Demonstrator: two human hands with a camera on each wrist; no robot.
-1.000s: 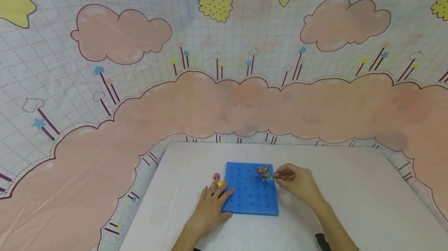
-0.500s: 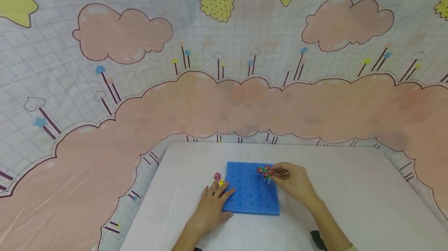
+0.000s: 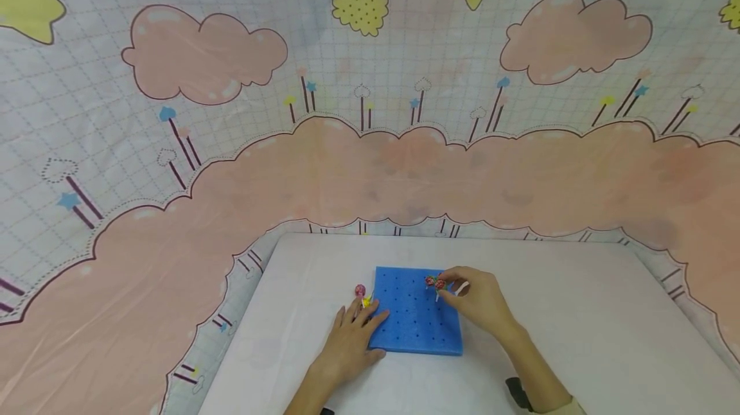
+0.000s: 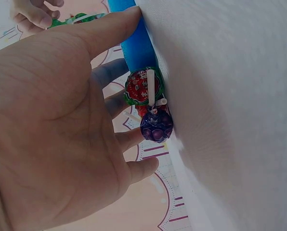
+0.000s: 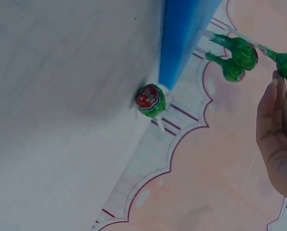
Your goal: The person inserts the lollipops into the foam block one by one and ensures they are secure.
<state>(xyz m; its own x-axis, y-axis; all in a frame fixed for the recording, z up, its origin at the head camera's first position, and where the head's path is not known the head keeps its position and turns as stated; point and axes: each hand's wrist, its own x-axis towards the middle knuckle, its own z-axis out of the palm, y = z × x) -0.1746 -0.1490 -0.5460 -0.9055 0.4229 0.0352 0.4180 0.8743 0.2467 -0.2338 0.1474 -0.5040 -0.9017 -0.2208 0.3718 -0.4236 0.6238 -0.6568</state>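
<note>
A blue foam board (image 3: 405,318) with rows of small holes lies on the white table. My left hand (image 3: 349,344) rests at its left edge, fingers spread, fingertips over the board. Beside the board, close to those fingers, lie lollipops: a red-and-green one (image 4: 144,86) and a purple one (image 4: 156,124). My right hand (image 3: 474,296), over the board's back right part, pinches a green-wrapped lollipop (image 5: 286,66) by its head, stick towards the board. Two more green lollipops, one (image 5: 243,54) above the other (image 5: 233,70), stand with their sticks in the board.
Another red-and-green lollipop (image 5: 150,100) lies on the table next to the board in the right wrist view. A pink lollipop (image 3: 360,290) and a yellow-wrapped one (image 3: 367,302) lie left of the board. A patterned cloth (image 3: 376,174) hangs behind the table.
My right hand has moved left over the board with its lollipop, now covering part of the standing lollipops in the head view. The left hand has stayed in place.
</note>
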